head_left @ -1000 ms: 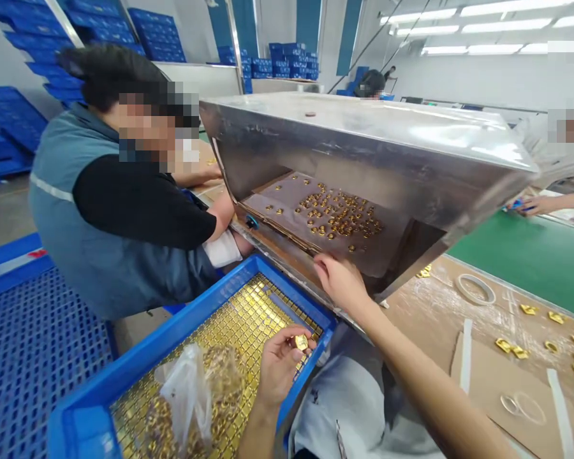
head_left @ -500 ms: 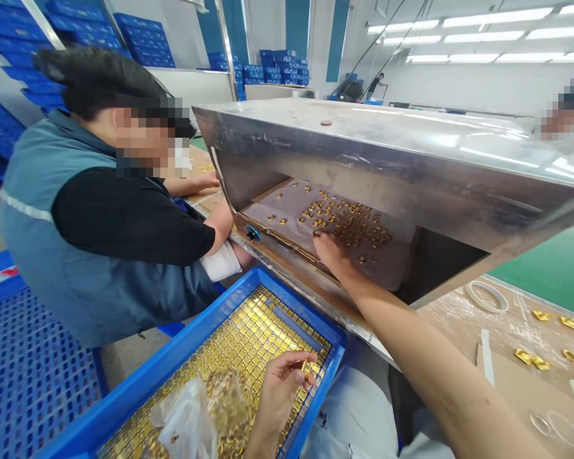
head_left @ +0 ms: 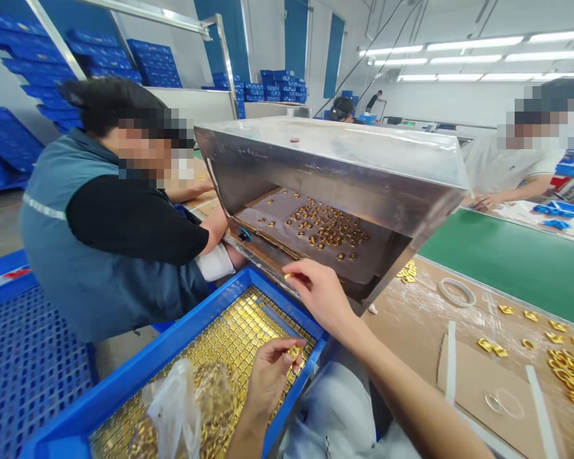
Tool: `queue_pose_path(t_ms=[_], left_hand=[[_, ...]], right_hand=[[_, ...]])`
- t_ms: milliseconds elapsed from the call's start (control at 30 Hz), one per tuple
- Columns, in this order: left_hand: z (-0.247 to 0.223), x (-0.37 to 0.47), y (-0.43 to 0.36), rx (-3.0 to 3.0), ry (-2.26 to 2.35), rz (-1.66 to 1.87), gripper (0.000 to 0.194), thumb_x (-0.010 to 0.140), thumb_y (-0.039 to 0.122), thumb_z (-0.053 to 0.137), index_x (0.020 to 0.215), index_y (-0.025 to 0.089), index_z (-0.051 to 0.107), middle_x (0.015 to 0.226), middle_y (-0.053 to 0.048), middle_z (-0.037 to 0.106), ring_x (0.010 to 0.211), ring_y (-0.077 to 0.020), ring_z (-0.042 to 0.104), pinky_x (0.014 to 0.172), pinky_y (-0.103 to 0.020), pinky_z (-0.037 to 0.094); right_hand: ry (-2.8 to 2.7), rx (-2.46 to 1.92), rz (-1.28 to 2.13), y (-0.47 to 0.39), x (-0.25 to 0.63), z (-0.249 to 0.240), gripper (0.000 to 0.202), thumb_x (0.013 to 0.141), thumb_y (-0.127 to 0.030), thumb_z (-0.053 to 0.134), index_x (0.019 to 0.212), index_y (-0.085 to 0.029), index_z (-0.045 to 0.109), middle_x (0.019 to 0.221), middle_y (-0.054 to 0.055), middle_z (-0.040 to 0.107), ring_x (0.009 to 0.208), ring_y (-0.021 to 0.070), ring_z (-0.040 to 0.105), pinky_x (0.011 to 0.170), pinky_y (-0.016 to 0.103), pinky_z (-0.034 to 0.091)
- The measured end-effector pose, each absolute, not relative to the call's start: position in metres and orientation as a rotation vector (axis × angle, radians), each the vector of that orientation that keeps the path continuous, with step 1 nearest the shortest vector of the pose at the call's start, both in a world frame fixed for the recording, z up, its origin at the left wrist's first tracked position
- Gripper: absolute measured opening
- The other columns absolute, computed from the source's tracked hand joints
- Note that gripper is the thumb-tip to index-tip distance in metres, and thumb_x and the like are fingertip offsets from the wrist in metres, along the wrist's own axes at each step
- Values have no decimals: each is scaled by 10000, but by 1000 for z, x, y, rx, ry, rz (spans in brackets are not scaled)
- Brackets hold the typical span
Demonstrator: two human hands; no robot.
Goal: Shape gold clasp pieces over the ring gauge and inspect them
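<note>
Right hand hovers at the front lip of the steel hood, fingers pinched together on a small gold ring at the fingertips. Left hand sits over the near right corner of the blue tray, thumb and fingers closed on another gold part. Tray holds a gold grid of seated parts plus a clear plastic bag of gold rings lying on top, left of the left hand. Inside the hood a brown belt carries a scattered cluster of loose gold rings, just beyond the right hand. More gold parts lie on the cardboard-covered table at right. A co-worker in a teal vest sits at left. Half a second ago the right hand was in under the hood on the belt among the rings; now it is pulled back out to the lip. Left hand roughly unchanged.
</note>
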State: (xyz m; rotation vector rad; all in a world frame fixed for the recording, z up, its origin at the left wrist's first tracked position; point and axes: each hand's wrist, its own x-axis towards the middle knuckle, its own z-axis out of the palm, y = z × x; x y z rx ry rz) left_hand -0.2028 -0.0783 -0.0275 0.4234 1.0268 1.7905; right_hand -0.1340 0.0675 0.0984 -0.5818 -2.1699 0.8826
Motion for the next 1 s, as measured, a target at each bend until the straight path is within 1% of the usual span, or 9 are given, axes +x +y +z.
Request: queue_pose_path(t_ms=[100,200,267,367,500,600,800,900,1000], left_hand=[[-14,-182,-77,446,937,1817,402,534,448,985,773,186,796,860,-89,798,598,-130,655,546,-239,509],[-1,-153,-78,516,851,1831,369,559,442,977,785,208,804,856,-70,804,573,-113,638,531,-228,503],[8,-130,-80,578,808,1806,337,584,419,972,796,214,809,854,-65,807,574,-110,640,533,-224,511],[19,-99,-84,661,778,1777,319,615,418,958,815,214,817,858,-66,804,582,-106,646,546,-222,532],[32,-72,-86,788,761,1770,283,674,423,926,840,219,822,883,-60,791,577,-101,646,537,-224,545],[39,-62,-86,870,712,1772,266,698,421,912,855,226,821,859,-56,786,550,-102,643,493,-213,530],[44,-56,-87,862,679,1775,314,690,454,912,881,234,794,808,-25,769,537,-101,644,468,-200,520],[43,-53,-86,864,667,1770,300,711,441,903,880,224,785,815,-27,765,549,-102,650,484,-206,532],[44,-50,-83,921,622,1779,249,757,413,877,905,234,788,850,-31,768,566,-98,659,500,-200,535]], right_hand=[[-1772,-620,1392,31,-75,93,96,897,-263,682,947,-222,753,842,23,739,728,164,682,690,288,552],[-1436,-679,1668,10,-23,80,230,805,-416,810,908,-217,756,751,5,699,654,135,626,621,250,521],[-1232,-700,1799,-1,5,71,314,724,-454,885,879,-215,753,731,-5,682,640,115,598,605,223,504],[-985,-687,1984,-15,37,63,368,645,-435,948,854,-214,740,734,-14,675,622,91,575,603,199,504],[-851,-667,2068,-30,66,60,372,637,-401,958,843,-217,709,736,-24,654,596,83,541,577,190,509],[-859,-636,2077,-39,74,60,403,654,-420,946,882,-232,672,720,-41,622,578,80,522,574,189,508],[-920,-581,2053,-46,74,62,472,679,-488,910,901,-262,559,691,-54,580,563,120,542,603,281,556],[-899,-542,2046,-47,76,65,438,712,-455,895,886,-272,538,669,-69,561,572,125,564,626,289,561],[-902,-512,2027,-45,78,65,378,736,-421,887,836,-258,561,687,-64,582,578,111,572,616,262,549]])
